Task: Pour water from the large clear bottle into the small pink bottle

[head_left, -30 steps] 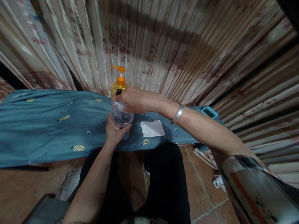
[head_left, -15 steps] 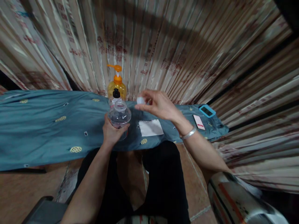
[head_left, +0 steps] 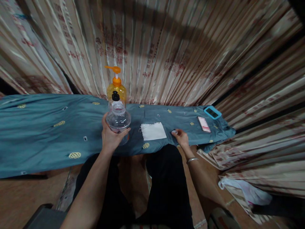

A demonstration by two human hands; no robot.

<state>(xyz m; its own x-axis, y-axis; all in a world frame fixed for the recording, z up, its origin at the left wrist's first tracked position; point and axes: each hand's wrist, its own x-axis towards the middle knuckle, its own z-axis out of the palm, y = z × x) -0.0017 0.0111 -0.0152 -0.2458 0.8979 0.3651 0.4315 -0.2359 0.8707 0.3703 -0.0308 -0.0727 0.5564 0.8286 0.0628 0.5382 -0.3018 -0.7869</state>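
My left hand (head_left: 111,136) is wrapped round a clear plastic bottle (head_left: 118,118) that stands upright with its mouth uncapped, near the front edge of a blue cloth-covered table (head_left: 47,127). My right hand (head_left: 182,138) is low on the cloth to the right, fingers pinched on a small white bottle cap (head_left: 174,131) that touches the cloth. Between the two hands lies a white square cloth (head_left: 153,131).
Behind the clear bottle stand a yellow pump bottle with an orange top (head_left: 116,87) and a small bottle with a black cap (head_left: 115,95). A card (head_left: 204,124) and a blue-cased device (head_left: 212,112) lie at the table's right end. Striped curtains hang close behind.
My right hand took the cap off the bottle's mouth, lifted it away to the right, then lowered it onto the cloth. The left hand kept its grip on the bottle.
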